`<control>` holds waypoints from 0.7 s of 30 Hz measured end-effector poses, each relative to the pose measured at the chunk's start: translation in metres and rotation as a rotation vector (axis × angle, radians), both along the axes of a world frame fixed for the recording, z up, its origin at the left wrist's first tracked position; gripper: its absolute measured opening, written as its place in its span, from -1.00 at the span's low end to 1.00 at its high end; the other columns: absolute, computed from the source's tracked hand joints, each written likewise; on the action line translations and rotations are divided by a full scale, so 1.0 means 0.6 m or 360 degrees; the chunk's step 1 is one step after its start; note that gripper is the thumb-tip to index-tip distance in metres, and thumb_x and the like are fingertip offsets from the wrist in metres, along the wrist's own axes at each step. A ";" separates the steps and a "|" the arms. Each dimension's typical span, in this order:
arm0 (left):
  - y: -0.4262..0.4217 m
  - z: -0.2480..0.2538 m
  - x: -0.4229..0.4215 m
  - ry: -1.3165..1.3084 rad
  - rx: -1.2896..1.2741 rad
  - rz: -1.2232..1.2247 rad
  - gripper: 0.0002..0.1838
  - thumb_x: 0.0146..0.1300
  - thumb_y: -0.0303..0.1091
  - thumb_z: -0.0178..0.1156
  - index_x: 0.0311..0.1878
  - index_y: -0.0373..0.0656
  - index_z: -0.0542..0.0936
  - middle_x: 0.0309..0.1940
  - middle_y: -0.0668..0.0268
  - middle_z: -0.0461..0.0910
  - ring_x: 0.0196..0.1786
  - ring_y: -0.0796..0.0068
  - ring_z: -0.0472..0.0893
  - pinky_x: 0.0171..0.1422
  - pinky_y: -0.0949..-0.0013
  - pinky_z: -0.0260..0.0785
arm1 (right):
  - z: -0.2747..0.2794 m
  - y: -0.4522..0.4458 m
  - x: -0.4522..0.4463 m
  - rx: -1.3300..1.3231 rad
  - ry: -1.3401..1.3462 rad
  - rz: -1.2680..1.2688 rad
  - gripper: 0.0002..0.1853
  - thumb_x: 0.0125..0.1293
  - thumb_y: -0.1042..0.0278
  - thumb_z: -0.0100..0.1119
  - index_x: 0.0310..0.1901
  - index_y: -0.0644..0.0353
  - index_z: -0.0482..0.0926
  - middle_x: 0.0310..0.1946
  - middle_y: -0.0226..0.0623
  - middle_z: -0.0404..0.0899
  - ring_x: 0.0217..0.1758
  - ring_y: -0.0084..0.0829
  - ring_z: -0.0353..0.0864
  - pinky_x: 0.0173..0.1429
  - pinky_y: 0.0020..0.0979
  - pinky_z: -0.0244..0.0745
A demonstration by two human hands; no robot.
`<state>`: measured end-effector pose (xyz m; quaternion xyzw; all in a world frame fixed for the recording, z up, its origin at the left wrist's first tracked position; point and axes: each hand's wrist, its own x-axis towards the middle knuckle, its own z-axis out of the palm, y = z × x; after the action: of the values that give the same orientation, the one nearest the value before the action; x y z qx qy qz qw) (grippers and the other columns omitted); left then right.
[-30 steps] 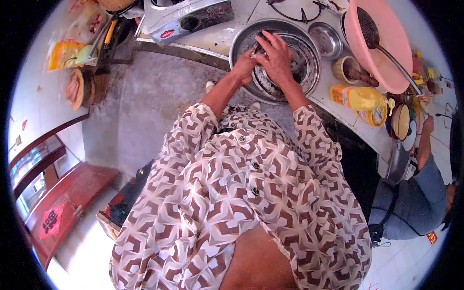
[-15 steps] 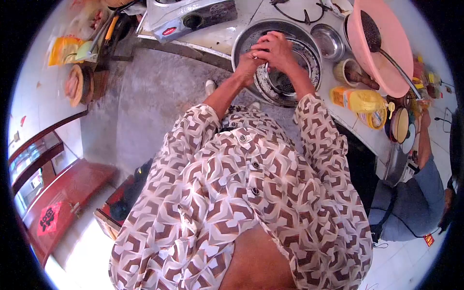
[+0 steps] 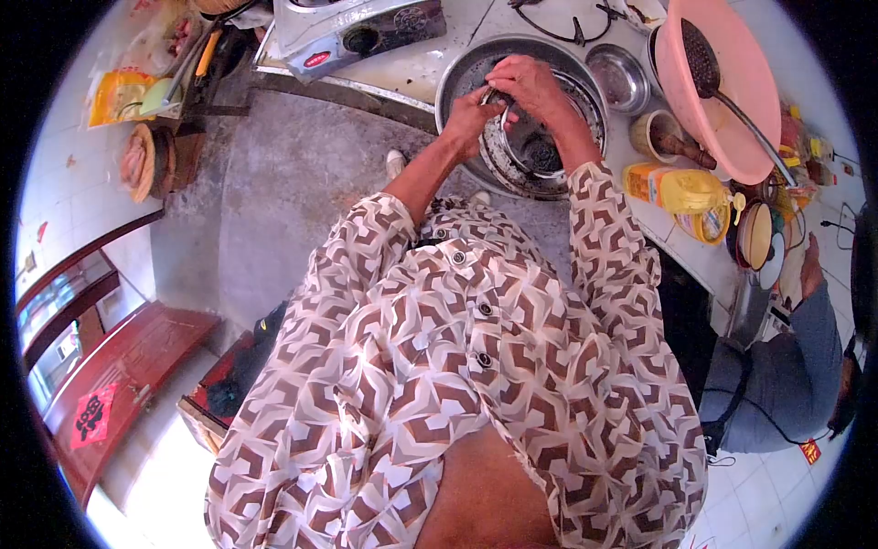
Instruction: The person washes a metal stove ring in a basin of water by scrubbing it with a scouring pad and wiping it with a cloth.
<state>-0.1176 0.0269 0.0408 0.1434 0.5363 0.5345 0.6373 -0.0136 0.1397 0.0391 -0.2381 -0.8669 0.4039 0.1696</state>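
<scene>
A wide metal basin [image 3: 445,91] sits on the counter in front of me, with a smaller metal bowl [image 3: 489,151] in it. Dark bits cling to the inner bowl, and a dark clump [image 3: 540,154] lies at its bottom. Over the basin's left part, my left hand [image 3: 470,121] is closed, fingers curled beside the right one. My right hand [image 3: 530,87] reaches in from above with thumb and fingers pinched together. Between the fingertips of both hands is something small and dark, too hidden to name.
Right of the basin are a small metal bowl [image 3: 619,79], a cup [image 3: 660,137], a pink basin [image 3: 727,119] with a skimmer [image 3: 702,59], and a yellow oil bottle [image 3: 686,190]. A gas stove [image 3: 366,38] stands at the left. Another person's arm [image 3: 812,293] is at far right.
My hands have shifted from being clasped together to slightly apart, with the fingertips still meeting. The dark clump in the bowl shows more clearly. The other person's hand has moved down.
</scene>
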 end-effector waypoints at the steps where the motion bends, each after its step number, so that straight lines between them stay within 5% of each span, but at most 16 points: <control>1: 0.000 0.001 -0.001 0.0110 0.0041 -0.0021 -0.83 0.20 -0.59 0.03 -0.16 -0.28 0.54 -0.39 0.23 0.58 -0.36 0.44 0.58 -0.32 0.42 0.45 | 0.000 -0.001 -0.004 0.0009 -0.0017 0.0009 -0.75 0.08 0.26 0.15 -0.26 0.22 0.65 -0.27 -0.23 0.60 -0.15 -0.26 0.57 -0.07 -0.36 0.46; 7: 0.002 -0.013 -0.011 0.0014 -0.0014 -0.0061 -0.86 0.24 -0.55 0.02 -0.19 -0.26 0.55 -0.35 0.23 0.59 -0.34 0.46 0.57 -0.26 0.41 0.45 | -0.013 0.022 0.001 0.0546 0.0126 0.0103 -0.76 0.12 0.29 0.10 -0.27 0.22 0.65 -0.28 -0.22 0.60 -0.20 -0.24 0.59 -0.10 -0.38 0.47; 8: 0.003 -0.010 -0.010 -0.0055 -0.0098 -0.0039 -0.86 0.24 -0.55 0.02 -0.19 -0.26 0.55 -0.34 0.24 0.59 -0.33 0.46 0.57 -0.25 0.41 0.45 | -0.021 0.024 0.004 0.0292 0.0121 -0.0101 -0.76 0.13 0.28 0.09 -0.27 0.21 0.65 -0.29 -0.23 0.60 -0.20 -0.25 0.59 -0.10 -0.36 0.47; 11: 0.007 -0.017 -0.007 0.0130 0.0112 -0.0056 -0.84 0.25 -0.54 0.03 -0.12 -0.26 0.52 -0.35 0.20 0.60 -0.38 0.46 0.58 -0.30 0.42 0.46 | 0.022 0.002 -0.004 0.0666 -0.0111 0.0293 -0.76 0.13 0.28 0.10 -0.26 0.20 0.65 -0.29 -0.23 0.60 -0.19 -0.27 0.59 -0.10 -0.35 0.48; 12: 0.006 -0.011 -0.005 0.0123 0.0092 -0.0034 -0.83 0.25 -0.53 0.04 -0.11 -0.25 0.51 -0.36 0.19 0.60 -0.39 0.46 0.58 -0.31 0.42 0.46 | 0.007 -0.010 -0.018 0.0349 -0.0001 0.0207 -0.76 0.13 0.26 0.10 -0.27 0.20 0.66 -0.29 -0.24 0.60 -0.19 -0.28 0.59 -0.09 -0.35 0.48; 15: 0.002 -0.001 -0.006 0.0041 0.0014 0.0013 -0.81 0.24 -0.54 0.05 -0.09 -0.24 0.52 -0.36 0.20 0.60 -0.39 0.48 0.57 -0.31 0.43 0.45 | -0.014 0.026 -0.001 0.0687 0.0224 0.0282 -0.75 0.14 0.23 0.10 -0.28 0.19 0.66 -0.29 -0.25 0.60 -0.20 -0.28 0.59 -0.08 -0.34 0.48; 16: 0.002 -0.007 -0.010 -0.0031 -0.0023 0.0011 -0.81 0.22 -0.54 0.06 -0.10 -0.23 0.53 -0.35 0.22 0.60 -0.38 0.50 0.56 -0.29 0.44 0.44 | -0.031 0.035 -0.004 0.0223 0.0041 -0.0113 -0.76 0.14 0.23 0.09 -0.30 0.19 0.65 -0.29 -0.26 0.60 -0.19 -0.29 0.59 -0.06 -0.34 0.47; 17: 0.002 -0.013 -0.014 -0.0106 -0.0061 0.0007 -0.82 0.21 -0.55 0.07 -0.12 -0.21 0.55 -0.34 0.24 0.60 -0.37 0.51 0.56 -0.26 0.44 0.44 | -0.049 0.036 -0.002 0.0309 0.0033 -0.0097 -0.76 0.15 0.23 0.08 -0.30 0.19 0.65 -0.29 -0.25 0.60 -0.18 -0.29 0.59 -0.05 -0.34 0.47; 21: -0.001 -0.008 -0.011 0.0529 0.0020 -0.0097 -0.79 0.24 -0.49 0.08 -0.05 -0.21 0.50 -0.30 0.23 0.62 -0.27 0.42 0.58 -0.04 0.24 0.43 | -0.041 0.017 -0.021 0.0442 -0.0025 0.0130 -0.75 0.12 0.20 0.12 -0.29 0.16 0.66 -0.26 -0.25 0.59 -0.13 -0.27 0.57 -0.01 -0.31 0.45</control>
<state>-0.1243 0.0265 0.0358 0.2500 0.6264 0.4873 0.5547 -0.0260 0.1501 0.0143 -0.1799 -0.9247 0.2847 0.1776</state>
